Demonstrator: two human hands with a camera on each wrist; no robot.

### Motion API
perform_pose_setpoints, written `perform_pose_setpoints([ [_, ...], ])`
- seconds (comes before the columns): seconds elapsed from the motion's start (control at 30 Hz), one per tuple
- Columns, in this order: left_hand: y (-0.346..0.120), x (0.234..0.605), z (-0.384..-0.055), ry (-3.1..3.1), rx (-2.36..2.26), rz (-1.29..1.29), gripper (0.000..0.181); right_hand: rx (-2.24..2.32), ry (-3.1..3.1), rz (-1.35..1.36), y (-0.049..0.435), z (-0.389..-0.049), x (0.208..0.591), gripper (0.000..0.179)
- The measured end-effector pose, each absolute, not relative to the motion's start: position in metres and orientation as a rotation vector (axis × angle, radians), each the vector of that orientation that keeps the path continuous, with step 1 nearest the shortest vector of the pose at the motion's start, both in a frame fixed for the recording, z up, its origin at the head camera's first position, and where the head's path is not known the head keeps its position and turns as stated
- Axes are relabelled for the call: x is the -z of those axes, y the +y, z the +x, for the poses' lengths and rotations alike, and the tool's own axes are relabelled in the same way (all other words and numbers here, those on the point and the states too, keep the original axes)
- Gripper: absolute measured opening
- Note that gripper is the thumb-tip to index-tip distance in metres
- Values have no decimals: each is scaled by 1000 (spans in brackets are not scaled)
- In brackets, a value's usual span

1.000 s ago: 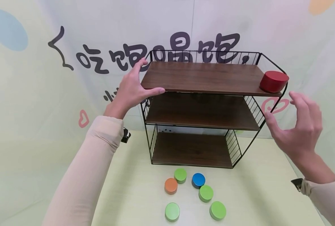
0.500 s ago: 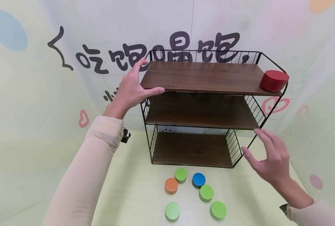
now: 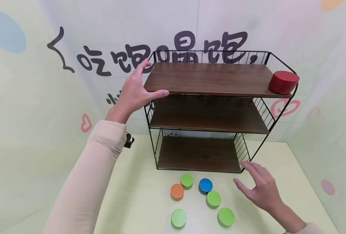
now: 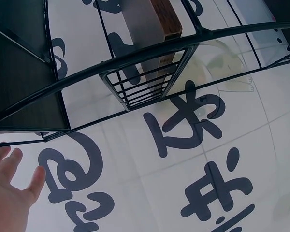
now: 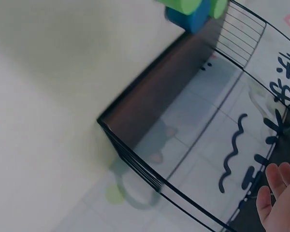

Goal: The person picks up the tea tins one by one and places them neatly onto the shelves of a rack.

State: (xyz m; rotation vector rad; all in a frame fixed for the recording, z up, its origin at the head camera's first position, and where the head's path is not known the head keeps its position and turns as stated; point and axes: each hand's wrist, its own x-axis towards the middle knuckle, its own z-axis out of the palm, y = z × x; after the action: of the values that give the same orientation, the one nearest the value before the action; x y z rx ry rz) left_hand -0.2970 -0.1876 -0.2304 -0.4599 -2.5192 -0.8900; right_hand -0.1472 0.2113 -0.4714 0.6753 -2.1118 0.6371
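Observation:
A three-tier shelf rack [image 3: 208,78] with dark brown boards and a black wire frame stands on the table. At its upper left corner is my left hand [image 3: 135,92], thumb and fingers spread around the top board's end; whether it touches the board cannot be told. My right hand [image 3: 262,188], fingers apart and holding nothing, hovers by the rack's lower right corner. Nearest to it are a green round block [image 3: 213,199], another green round block [image 3: 226,217] and a blue round block [image 3: 205,186]. A larger red round block [image 3: 284,82] sits at the top board's right end.
On the table [image 3: 141,201] before the rack also lie an orange round block [image 3: 177,191], a green one [image 3: 187,181] and a paler green one [image 3: 179,218]. A printed cloth [image 3: 103,39] with black characters hangs behind.
My right hand has come down and left from beside the red round block to the rack's lower right corner. My left hand keeps its place; the blocks have not moved.

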Motion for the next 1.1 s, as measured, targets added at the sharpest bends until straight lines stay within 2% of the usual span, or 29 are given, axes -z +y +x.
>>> perform_pose_setpoints([
  [0.4,-189,231,-297,-2511,894,-468,116,-641,-2338,784,204,-122,520,51],
  [0.63,-188,231,-298,-2505,891,-473,115,-592,-2433,846,202,-107,549,52],
  [1.1,-186,231,-298,-2513,901,-461,113,-510,-2631,779,197,-85,562,47],
])
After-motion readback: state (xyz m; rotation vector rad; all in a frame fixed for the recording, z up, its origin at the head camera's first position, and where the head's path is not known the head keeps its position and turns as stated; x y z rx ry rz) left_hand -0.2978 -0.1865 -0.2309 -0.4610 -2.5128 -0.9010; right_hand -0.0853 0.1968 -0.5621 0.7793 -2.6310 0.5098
